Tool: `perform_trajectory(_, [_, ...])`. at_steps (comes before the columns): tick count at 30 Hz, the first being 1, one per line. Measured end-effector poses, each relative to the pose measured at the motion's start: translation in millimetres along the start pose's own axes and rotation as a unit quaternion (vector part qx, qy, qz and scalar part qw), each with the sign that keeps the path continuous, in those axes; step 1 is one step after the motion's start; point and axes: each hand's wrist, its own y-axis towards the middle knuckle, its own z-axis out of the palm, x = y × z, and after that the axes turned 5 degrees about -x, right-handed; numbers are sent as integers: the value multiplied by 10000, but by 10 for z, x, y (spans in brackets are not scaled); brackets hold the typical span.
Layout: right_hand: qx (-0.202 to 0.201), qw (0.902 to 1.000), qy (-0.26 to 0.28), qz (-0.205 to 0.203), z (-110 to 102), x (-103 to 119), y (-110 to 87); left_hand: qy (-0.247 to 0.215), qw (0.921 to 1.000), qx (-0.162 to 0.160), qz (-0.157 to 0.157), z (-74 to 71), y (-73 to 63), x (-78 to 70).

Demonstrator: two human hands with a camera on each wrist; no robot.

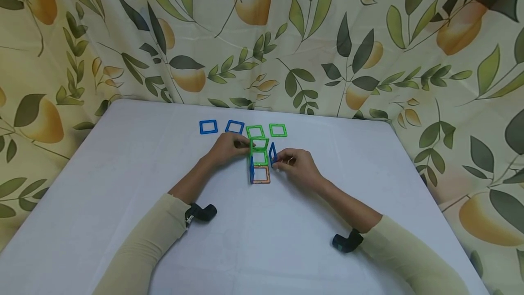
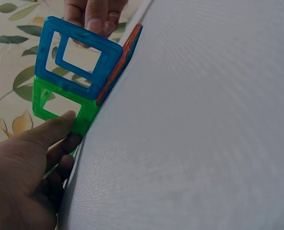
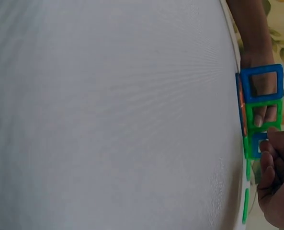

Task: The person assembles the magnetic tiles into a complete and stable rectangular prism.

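Note:
A small structure of square magnetic tiles stands mid-table. An orange tile lies flat at its front with a blue tile upright along its left edge. Behind are green tiles, one upright across the back. My left hand pinches the upright green tile on the structure's left side, thumb on its face. On the opposite side, my right hand holds another blue tile upright between thumb and fingers, close beside the structure. Whether that tile touches it I cannot tell.
Behind the structure, two blue tiles and a green tile lie flat. Another green tile lies right against its back. A patterned curtain hangs beyond the white table's far edge.

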Motion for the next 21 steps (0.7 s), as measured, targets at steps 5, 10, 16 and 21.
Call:
perform_trajectory(5, [51,10000,55,-52,36,19,14,51,10000,5,34,0,9,8])
perform_trajectory(10, [38,10000,24,-45,72,4,28,54,10000,0,17,3,8,3])
perform_trajectory(16, [55,10000,24,-74,106,-17,53,45,10000,-12,-30,6,3,6])
perform_trajectory(21, [55,10000,-25,53,124,3,64,86,9999,-45,-35,3,-3,7])
